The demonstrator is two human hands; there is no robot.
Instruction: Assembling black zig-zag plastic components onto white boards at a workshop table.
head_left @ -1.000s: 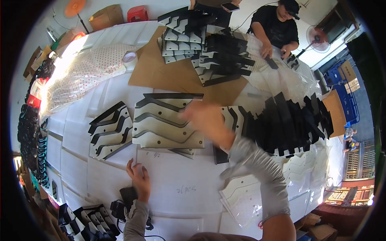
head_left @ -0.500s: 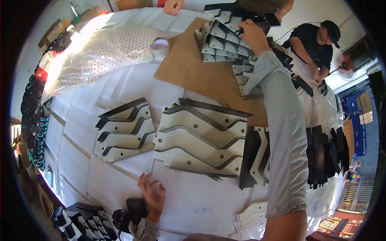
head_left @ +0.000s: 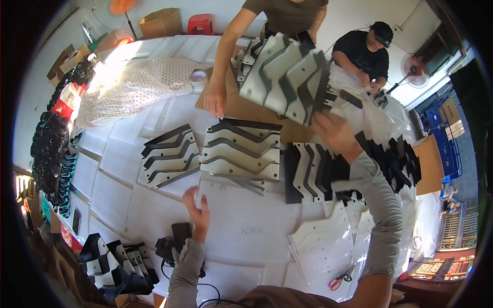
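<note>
My right hand [head_left: 336, 134] is closed on the lower right corner of a white panel stack with black wavy strips [head_left: 275, 77], lifted and tilted above the far side of the table. My left hand [head_left: 197, 211] hovers near the front, holding nothing, thumb and fingers apart. Beyond it lie a smaller white panel stack with black strips [head_left: 172, 156] and a larger striped panel stack [head_left: 241, 154]. Another striped panel stack [head_left: 310, 172] lies below my right forearm. A co-worker's hand [head_left: 215, 100] reaches down by the larger stack's far edge.
A brown cardboard sheet [head_left: 233, 102] lies beneath the lifted panels. A tape roll [head_left: 198, 80] stands beside dotted plastic wrap [head_left: 138, 87]. Scissors [head_left: 341, 277] and plain white panels [head_left: 326, 238] are at the near right. A black boxy device [head_left: 174, 246] with a cable sits by my left wrist.
My right hand has pulled a panel stack up off the far pile and back toward me. The co-worker's arm has come in over the table. The view has shifted; my left hand stays empty.
</note>
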